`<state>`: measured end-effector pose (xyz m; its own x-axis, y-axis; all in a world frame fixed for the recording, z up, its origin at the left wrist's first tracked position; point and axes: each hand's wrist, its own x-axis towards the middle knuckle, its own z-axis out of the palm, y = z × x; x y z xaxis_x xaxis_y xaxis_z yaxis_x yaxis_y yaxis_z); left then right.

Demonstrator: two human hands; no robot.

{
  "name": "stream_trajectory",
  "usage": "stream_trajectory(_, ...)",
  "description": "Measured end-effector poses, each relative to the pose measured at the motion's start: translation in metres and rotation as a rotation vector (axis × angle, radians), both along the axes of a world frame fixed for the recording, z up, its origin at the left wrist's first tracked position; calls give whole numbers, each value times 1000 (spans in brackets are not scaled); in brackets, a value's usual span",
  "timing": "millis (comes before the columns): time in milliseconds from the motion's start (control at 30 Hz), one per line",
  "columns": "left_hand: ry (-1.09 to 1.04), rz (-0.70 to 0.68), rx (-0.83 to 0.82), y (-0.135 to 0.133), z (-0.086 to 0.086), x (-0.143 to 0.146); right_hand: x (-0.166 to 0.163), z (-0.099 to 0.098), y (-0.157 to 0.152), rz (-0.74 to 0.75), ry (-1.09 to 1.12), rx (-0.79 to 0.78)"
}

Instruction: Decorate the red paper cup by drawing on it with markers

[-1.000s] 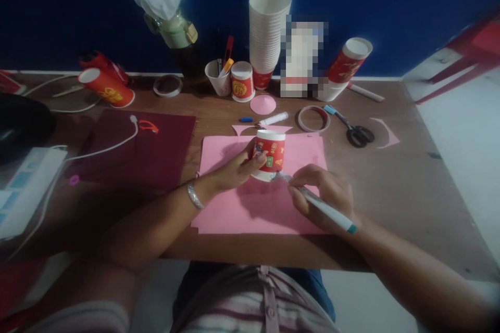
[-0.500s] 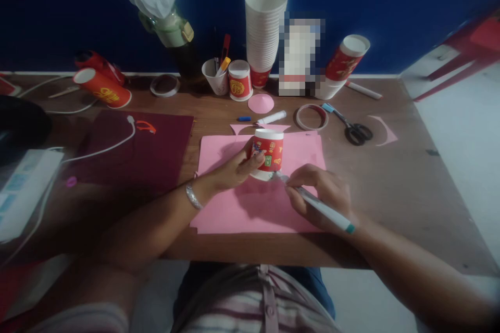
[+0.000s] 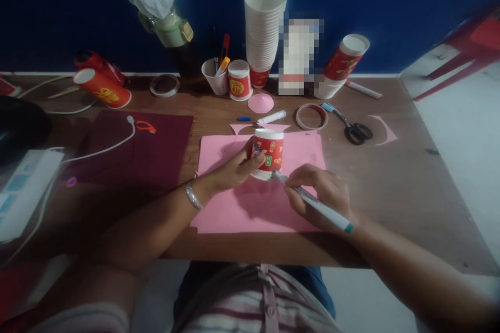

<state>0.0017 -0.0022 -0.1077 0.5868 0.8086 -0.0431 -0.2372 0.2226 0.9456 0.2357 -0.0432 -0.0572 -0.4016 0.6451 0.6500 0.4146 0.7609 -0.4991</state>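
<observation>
My left hand (image 3: pixel 238 167) is closed around the left side of a paper cup (image 3: pixel 273 153), red with gold and green print and white bands at top and bottom. The cup is held over pink paper (image 3: pixel 250 213). Between the thumb and fingers of my right hand (image 3: pixel 320 192) is a white marker pen (image 3: pixel 328 213) with a green end. Its tip is at the cup's lower white band, where dark marks show. Whether the tip touches the cup I cannot tell.
Behind the paper lie a white marker (image 3: pixel 272 117), a blue cap (image 3: pixel 244 118), a pink paper cone (image 3: pixel 261 103), a tape roll (image 3: pixel 311 116) and scissors (image 3: pixel 358 133). Farther back stand a tall cup stack (image 3: pixel 265 26) and a pen cup (image 3: pixel 215 79). A power strip (image 3: pixel 27 192) lies left.
The marker's tip has shifted slightly left along the cup's lower band, with my right hand moving a little. My left hand and the cup stay almost still.
</observation>
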Motion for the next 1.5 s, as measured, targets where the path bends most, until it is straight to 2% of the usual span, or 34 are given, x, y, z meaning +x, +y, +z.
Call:
stream_trajectory(300,11,7,19,0,1,0,1,2,-1,17,4,-11)
stream_trajectory(400,13,15,3,0,4,1,4,1,-2,58,87,-23)
stream_trajectory(467,5,35,-13,-1,6,1,7,-2,-1,29,199,8)
stream_trajectory(533,-9,49,-61,-2,7,0,7,-7,3,-65,244,10)
stream_trajectory(633,15,53,-181,-3,4,-3,8,-12,11,-151,122,-78)
stream_trajectory(767,8,89,-236,-2,-5,-6,8,-17,20,-49,35,-138)
stream_trajectory(867,-69,73,-255,0,-5,-3,7,-21,23,-1,11,-126)
stream_trajectory(967,-148,53,-243,2,3,1,7,-25,24,3,-5,-107)
stream_trajectory(1067,-128,87,-220,2,7,3,9,-28,24,-15,-1,-91)
stream_trajectory(1267,-105,0,-227,1,0,3,12,-30,25,-40,20,-39)
stream_trajectory(1433,-54,6,-96,-2,6,3,12,-32,23,-43,-32,33)
stream_trajectory(1500,-55,3,-90,-2,10,4,12,-32,22,-26,-58,48)
